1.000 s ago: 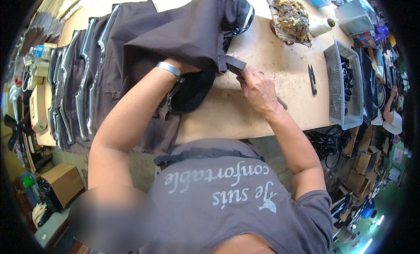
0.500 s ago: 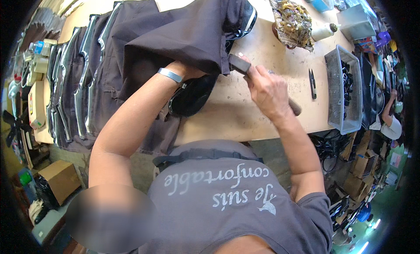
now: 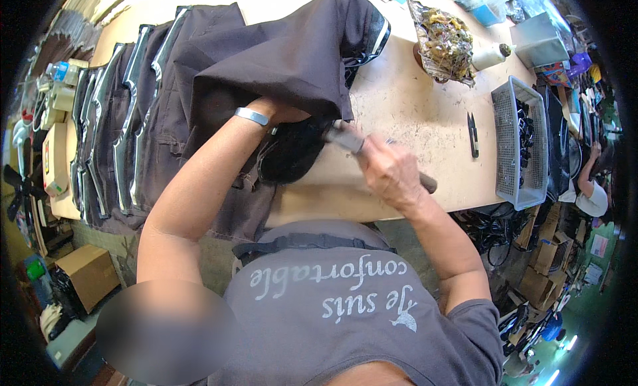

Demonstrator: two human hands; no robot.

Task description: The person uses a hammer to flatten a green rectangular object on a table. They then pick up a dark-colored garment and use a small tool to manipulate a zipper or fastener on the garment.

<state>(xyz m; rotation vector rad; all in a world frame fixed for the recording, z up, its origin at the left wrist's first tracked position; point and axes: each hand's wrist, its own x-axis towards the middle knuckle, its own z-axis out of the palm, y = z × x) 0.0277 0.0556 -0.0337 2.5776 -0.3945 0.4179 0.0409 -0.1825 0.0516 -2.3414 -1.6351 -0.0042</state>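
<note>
Dark brown fabric [image 3: 266, 60] lies bunched over a glossy black panel [image 3: 292, 150] at the table's near side. My left hand [image 3: 286, 111] reaches under a fold of it, above the black panel; its fingers are hidden. A silver band circles my left wrist. My right hand [image 3: 389, 170] is closed around a tool [image 3: 347, 138] with a blocky grey head and a brown handle that sticks out below the fist. The tool's head meets the edge of the fabric and black panel, slightly blurred. Whether it is a hammer or a brush, I cannot tell.
More brown pieces with shiny dark edging [image 3: 123, 130] overlap at left. To the right are a crusted pot [image 3: 442, 40], a white bottle [image 3: 492, 56], black thread snips [image 3: 472, 134] and a grey basket [image 3: 508, 146] of small black parts. Another person [image 3: 591, 193] is at far right.
My right hand has moved left and toward me with the tool, bringing its head from beside the fabric edge down to the black panel. My left hand has barely shifted.
</note>
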